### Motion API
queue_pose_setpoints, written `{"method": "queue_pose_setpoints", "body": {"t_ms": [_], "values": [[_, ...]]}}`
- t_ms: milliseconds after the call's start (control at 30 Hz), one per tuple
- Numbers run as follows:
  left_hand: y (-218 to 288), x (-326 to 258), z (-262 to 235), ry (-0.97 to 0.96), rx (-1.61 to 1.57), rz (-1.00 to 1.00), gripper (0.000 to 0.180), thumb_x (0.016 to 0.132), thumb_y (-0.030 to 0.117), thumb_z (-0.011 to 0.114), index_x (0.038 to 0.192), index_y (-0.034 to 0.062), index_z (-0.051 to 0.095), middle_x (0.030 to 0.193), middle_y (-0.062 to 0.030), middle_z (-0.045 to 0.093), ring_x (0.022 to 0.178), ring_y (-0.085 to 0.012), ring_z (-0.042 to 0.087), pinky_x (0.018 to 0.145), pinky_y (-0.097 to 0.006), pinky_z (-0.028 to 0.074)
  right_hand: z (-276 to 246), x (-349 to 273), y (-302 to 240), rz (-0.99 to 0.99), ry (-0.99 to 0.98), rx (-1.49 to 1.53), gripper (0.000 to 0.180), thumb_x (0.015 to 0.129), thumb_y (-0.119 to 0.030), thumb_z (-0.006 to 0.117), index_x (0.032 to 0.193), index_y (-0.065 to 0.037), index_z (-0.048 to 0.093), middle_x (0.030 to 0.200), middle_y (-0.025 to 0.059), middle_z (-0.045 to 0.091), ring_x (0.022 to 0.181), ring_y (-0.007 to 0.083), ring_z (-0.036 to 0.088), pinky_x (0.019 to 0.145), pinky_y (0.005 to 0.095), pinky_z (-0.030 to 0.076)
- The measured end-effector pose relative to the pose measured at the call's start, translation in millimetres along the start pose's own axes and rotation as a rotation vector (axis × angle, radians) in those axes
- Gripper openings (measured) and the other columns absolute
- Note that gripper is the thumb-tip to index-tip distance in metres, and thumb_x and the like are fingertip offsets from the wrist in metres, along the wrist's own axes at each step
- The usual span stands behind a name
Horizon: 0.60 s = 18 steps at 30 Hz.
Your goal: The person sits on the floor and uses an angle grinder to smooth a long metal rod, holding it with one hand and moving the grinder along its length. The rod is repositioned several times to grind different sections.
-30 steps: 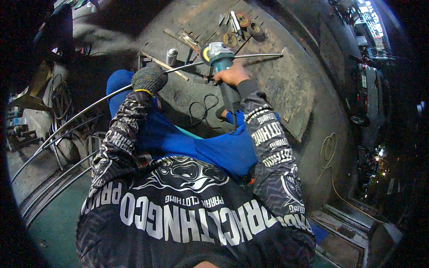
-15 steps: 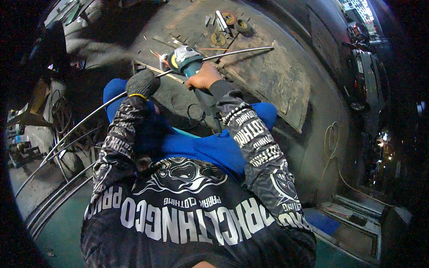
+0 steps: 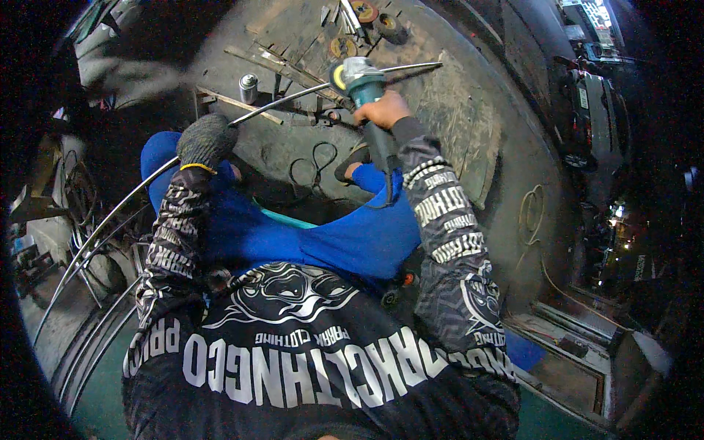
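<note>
From my end I see the gloved left hand (image 3: 207, 141) with its fingers wrapped around a long metal rod (image 3: 282, 97), which runs from the lower left up across the floor (image 3: 264, 150) to the upper right. The bare right hand (image 3: 386, 111) has its fingers closed around a green grinder (image 3: 361, 86); its head covers a stretch of the rod, and I can't tell whether the yellow disc touches it.

Beyond the left hand, a spray can (image 3: 248, 88) stands just beside the rod, and a wooden strip (image 3: 220, 97) lies beneath it. Farther out are a wheel-like roll (image 3: 390, 28), a round disc (image 3: 342, 48) and pale metal strips (image 3: 350, 18). A flat board (image 3: 469, 125) lies to the right. A dark cord (image 3: 292, 174) loops on the floor between the feet, more rods (image 3: 95, 341) sit lower left, and a tan hose (image 3: 542, 209) coils well apart at right.
</note>
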<state>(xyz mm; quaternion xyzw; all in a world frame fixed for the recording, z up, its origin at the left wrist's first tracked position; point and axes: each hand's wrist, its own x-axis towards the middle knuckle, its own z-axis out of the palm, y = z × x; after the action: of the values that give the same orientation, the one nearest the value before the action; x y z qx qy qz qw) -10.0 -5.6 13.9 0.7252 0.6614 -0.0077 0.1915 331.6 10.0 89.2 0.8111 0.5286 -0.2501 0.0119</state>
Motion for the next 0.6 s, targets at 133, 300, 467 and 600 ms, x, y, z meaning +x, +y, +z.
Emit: {"method": "queue_pose_setpoints", "body": {"t_ms": [133,300,467,600], "values": [[4.7,-16.7,-8.2,0.023,-0.007,-0.035,0.027,0.085,0.028,0.056,0.095,0.0082,0.07,0.097,-0.02,0.068,0.091,-0.0397,0.066,0.079,-0.05,0.052,-22.1,32.2,44.0,0.025,-0.054,0.035,0.077,0.047,-0.04,0.082,0.104,0.009,0.065,0.103,0.0215,0.067,0.096,0.0303,0.066,0.081,0.0364,0.052],[7.4,-37.4,-28.0,-0.095,0.022,-0.091,0.031,0.08,0.031,0.059,0.098,0.0082,0.069,0.099,-0.0195,0.067,0.095,-0.0376,0.065,0.081,-0.048,0.052,-44.8,77.6,95.3,0.174,-0.045,-0.195,0.067,0.06,-0.053,0.073,0.108,-0.007,0.069,0.117,0.02,0.064,0.113,0.0297,0.059,0.096,0.0392,0.045],[12.3,-41.9,-33.6,-0.131,0.083,-0.156,0.032,0.077,0.034,0.065,0.098,0.0102,0.07,0.098,-0.0171,0.068,0.095,-0.0362,0.065,0.081,-0.048,0.051,-86.2,127.4,158.4,0.044,-0.274,-0.158,0.05,0.07,-0.056,0.063,0.11,-0.026,0.069,0.124,0.015,0.061,0.114,0.0312,0.057,0.098,0.0393,0.043],[18.5,-42.5,-41.0,-0.057,-0.003,-0.091,0.027,0.084,0.029,0.055,0.1,0.0127,0.069,0.091,-0.0187,0.068,0.086,-0.0398,0.066,0.073,-0.05,0.052,-99.7,174.6,205.4,0.161,-0.206,-0.048,0.044,0.076,-0.052,0.059,0.109,-0.025,0.07,0.122,0.0138,0.063,0.113,0.0297,0.058,0.098,0.0376,0.042]]}}
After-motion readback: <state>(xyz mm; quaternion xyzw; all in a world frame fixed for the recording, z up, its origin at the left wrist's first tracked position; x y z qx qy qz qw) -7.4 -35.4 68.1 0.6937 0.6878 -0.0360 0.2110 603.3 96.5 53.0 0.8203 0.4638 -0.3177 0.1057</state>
